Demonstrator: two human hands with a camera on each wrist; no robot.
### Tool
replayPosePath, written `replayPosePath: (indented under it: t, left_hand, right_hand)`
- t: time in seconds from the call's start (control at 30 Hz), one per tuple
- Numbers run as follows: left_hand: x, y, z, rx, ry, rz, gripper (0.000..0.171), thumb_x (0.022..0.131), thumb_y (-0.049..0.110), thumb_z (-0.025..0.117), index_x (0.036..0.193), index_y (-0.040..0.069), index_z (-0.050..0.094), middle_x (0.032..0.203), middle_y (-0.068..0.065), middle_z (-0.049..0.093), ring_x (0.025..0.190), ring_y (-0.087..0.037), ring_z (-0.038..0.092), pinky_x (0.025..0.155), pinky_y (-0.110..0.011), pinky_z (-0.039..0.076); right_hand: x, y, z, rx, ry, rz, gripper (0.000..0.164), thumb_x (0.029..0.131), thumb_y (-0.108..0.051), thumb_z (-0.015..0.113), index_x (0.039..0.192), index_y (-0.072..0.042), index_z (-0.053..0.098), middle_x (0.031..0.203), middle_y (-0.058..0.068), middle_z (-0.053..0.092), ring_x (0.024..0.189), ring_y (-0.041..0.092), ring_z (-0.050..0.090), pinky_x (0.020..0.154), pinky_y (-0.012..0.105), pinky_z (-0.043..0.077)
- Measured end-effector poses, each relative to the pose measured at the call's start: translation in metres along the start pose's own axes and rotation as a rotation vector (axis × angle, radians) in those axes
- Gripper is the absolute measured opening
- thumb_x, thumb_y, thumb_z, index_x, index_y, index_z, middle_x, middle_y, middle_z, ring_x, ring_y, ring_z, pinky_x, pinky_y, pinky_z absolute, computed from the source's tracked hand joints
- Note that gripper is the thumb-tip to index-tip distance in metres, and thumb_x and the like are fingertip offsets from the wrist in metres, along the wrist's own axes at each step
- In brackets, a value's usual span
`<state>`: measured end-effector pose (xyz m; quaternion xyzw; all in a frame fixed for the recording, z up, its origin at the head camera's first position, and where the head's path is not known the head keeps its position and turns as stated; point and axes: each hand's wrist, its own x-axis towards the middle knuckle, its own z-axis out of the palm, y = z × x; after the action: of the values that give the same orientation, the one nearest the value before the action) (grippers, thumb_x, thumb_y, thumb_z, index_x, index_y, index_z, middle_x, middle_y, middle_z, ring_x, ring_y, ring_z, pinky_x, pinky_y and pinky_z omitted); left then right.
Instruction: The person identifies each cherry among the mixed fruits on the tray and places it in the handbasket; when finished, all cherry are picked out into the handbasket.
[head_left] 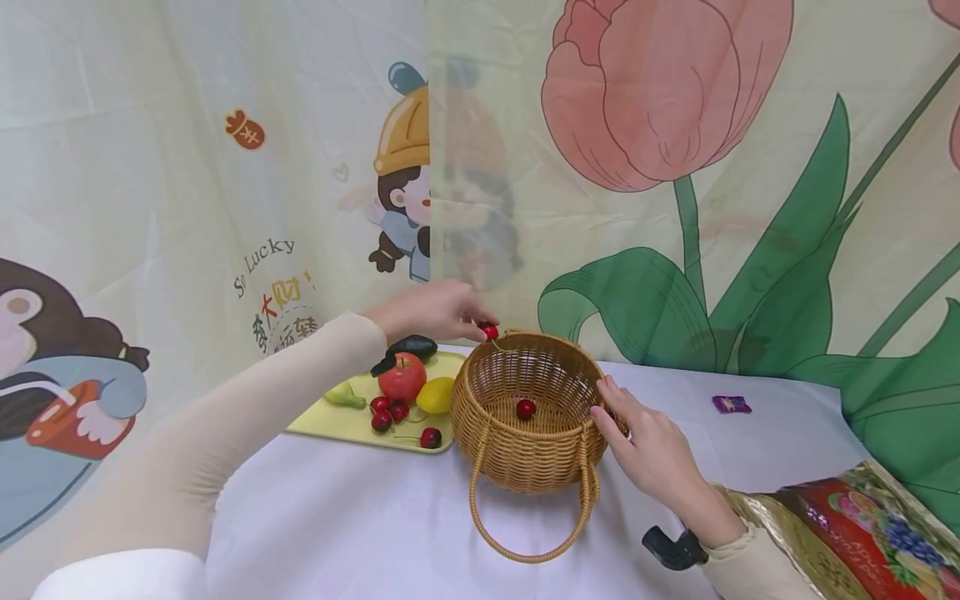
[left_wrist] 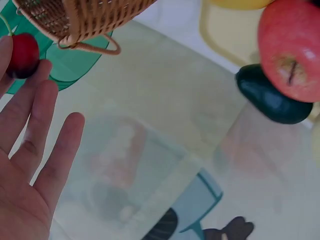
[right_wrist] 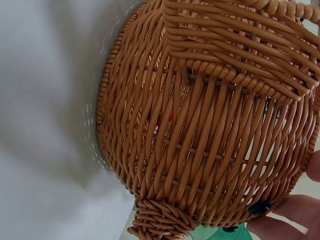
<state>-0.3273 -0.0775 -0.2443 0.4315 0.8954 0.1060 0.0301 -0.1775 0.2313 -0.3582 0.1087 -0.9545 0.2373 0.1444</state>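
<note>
My left hand [head_left: 447, 310] pinches a dark red cherry [head_left: 489, 331] by its side, above the far left rim of a wicker basket [head_left: 517, 462]. The left wrist view shows the cherry [left_wrist: 24, 55] between thumb and fingertips, its green stem pointing up, the other fingers spread. Inside the basket one cherry [head_left: 526, 408] lies on the bottom. My right hand [head_left: 651, 442] rests on the basket's right side, fingers extended along the rim. Up close in the right wrist view, its fingertips [right_wrist: 295, 210] touch the weave.
Left of the basket, a yellow tray [head_left: 337, 435] bears an apple [head_left: 402, 379], a lemon [head_left: 436, 395], an avocado [head_left: 415, 347] and several cherries [head_left: 382, 420]. A purple-wrapped candy [head_left: 731, 404] lies at the right. A red and gold package [head_left: 847, 533] is at the front right.
</note>
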Motion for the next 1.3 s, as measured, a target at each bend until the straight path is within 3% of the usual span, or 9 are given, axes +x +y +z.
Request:
replayPosePath:
  t: [0.07,0.27,0.4,0.6,0.77,1.03,1.3]
  left_hand:
    - [0.010,0.004,-0.001,0.027,-0.030,0.016,0.027,0.096,0.025,0.073,0.122,0.020,0.077,0.112,0.003,0.079,0.101,-0.015,0.074,0.090,-0.036,0.058]
    - [0.038,0.019,0.000,0.108,-0.158,-0.018,0.027,0.095,0.025,0.074,0.121,0.020,0.078,0.115,0.002,0.079,0.108,-0.016,0.073,0.092,-0.036,0.058]
    - [0.055,0.029,0.003,0.112,-0.212,0.006,0.022,0.096,0.025,0.073,0.117,0.020,0.080,0.114,0.001,0.079,0.109,-0.016,0.073,0.092,-0.034,0.058]
    - [0.076,0.046,0.007,0.122,-0.256,0.018,0.028,0.096,0.027,0.073,0.122,0.018,0.077,0.122,-0.002,0.077,0.117,-0.018,0.071,0.101,-0.035,0.055]
    - [0.091,0.054,0.020,0.146,-0.258,0.044,0.029,0.095,0.029,0.074,0.123,0.020,0.077,0.121,0.000,0.077,0.114,-0.015,0.071,0.100,-0.031,0.055]
    - [0.100,0.057,0.050,0.106,-0.288,0.031,0.031,0.095,0.028,0.074,0.125,0.020,0.076,0.119,0.003,0.077,0.112,-0.012,0.070,0.097,-0.029,0.055]
    - [0.104,0.052,0.067,0.074,-0.275,0.053,0.029,0.096,0.028,0.074,0.124,0.019,0.077,0.120,0.003,0.077,0.110,-0.012,0.070,0.095,-0.028,0.057]
  right_hand:
    - [-0.001,0.000,0.000,-0.002,0.002,-0.006,0.056,0.108,-0.039,0.049,0.153,-0.006,0.046,0.158,0.016,0.045,0.143,0.045,0.046,0.109,0.064,0.042]
    - [-0.001,0.001,0.000,-0.004,0.007,-0.020,0.057,0.109,-0.041,0.047,0.153,-0.006,0.046,0.158,0.016,0.046,0.142,0.045,0.047,0.109,0.064,0.042]
    - [-0.001,0.001,0.000,-0.002,0.005,-0.018,0.058,0.109,-0.042,0.047,0.153,-0.006,0.046,0.158,0.016,0.045,0.142,0.045,0.047,0.109,0.065,0.042]
    - [-0.001,0.001,0.001,0.002,-0.002,-0.011,0.059,0.108,-0.044,0.046,0.153,-0.006,0.046,0.158,0.015,0.045,0.143,0.043,0.047,0.110,0.063,0.042]
    - [-0.001,0.001,0.000,-0.001,0.018,-0.027,0.057,0.108,-0.042,0.047,0.152,-0.006,0.048,0.157,0.015,0.047,0.141,0.042,0.049,0.108,0.064,0.044]
    - [-0.002,0.001,-0.001,-0.006,0.018,-0.036,0.055,0.108,-0.040,0.048,0.152,-0.008,0.048,0.157,0.014,0.047,0.141,0.042,0.050,0.106,0.065,0.045]
    - [-0.003,0.000,-0.002,-0.009,0.022,-0.027,0.055,0.108,-0.041,0.048,0.153,-0.009,0.048,0.157,0.013,0.047,0.141,0.042,0.050,0.105,0.066,0.045]
